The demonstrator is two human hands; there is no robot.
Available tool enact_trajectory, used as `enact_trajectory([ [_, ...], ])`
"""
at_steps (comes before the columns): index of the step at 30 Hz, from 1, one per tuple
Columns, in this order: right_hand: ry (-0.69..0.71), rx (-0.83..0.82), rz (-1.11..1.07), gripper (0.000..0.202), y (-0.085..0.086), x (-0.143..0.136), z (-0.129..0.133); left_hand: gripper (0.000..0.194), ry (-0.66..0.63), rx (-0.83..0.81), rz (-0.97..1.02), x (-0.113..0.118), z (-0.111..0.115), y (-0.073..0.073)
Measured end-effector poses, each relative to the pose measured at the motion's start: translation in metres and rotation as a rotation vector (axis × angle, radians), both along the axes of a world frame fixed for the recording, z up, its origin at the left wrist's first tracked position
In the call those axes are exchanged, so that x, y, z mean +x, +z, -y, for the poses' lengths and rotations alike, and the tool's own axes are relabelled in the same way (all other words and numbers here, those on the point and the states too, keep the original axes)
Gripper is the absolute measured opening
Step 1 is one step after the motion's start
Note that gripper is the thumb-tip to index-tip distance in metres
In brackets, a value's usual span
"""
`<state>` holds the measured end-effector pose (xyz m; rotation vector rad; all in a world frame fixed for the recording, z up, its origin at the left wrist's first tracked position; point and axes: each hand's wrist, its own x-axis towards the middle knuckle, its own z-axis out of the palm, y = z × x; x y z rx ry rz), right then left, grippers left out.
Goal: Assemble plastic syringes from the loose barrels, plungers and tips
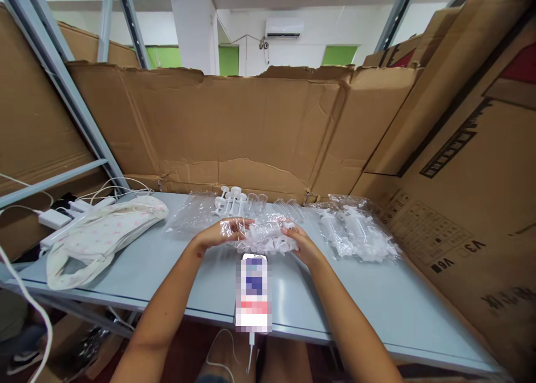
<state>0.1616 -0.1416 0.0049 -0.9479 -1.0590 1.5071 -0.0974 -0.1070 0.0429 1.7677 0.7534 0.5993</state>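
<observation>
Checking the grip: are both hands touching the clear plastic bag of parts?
Touching. The head view shows the left hand and right hand gripping opposite ends of the clear plastic bag, fingers pressed into it.

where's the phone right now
In the head view the phone lies flat on the table at its near edge, centre, between the person's forearms. It sits just below the clear bag that the left hand and right hand hold.

- Location type: packing or storage workroom.
- Evidence: flattened cardboard cartons (234,126) wall in the grey worktable (377,299).
- Evidence: steel racking struts (62,76); bagged clear plastic parts (355,232); wall-mounted air conditioner (284,27).
</observation>
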Motion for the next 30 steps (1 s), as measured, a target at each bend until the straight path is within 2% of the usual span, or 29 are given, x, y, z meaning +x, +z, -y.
enact_trajectory([
  [7, 0.001, 0.017, -0.029, 0.041, 0.009, 0.002, 0.002, 0.049, 0.083, -0.029, 0.089, -0.003, -0.003, 0.0],
  [13, 0.031, 0.031, -0.031, 0.045, 0.012, 0.001, 0.004, 0.045, 0.233, 0.028, 0.129, -0.003, 0.001, 0.009],
  [16, 0.039, 0.025, -0.031, 0.048, 0.011, 0.002, 0.003, 0.043, 0.231, 0.048, 0.141, -0.006, 0.003, 0.013],
  [19, 0.012, 0.024, -0.02, 0.047, 0.011, 0.006, 0.002, 0.043, 0.262, 0.068, 0.152, -0.015, 0.002, 0.017],
  [25, -0.074, 0.043, -0.05, 0.046, 0.011, 0.016, -0.002, 0.045, 0.439, 0.118, 0.328, -0.035, -0.003, 0.023],
  [30, -0.144, 0.067, -0.089, 0.045, 0.013, 0.02, -0.005, 0.049, 0.575, 0.153, 0.449, -0.043, 0.009, 0.026],
])
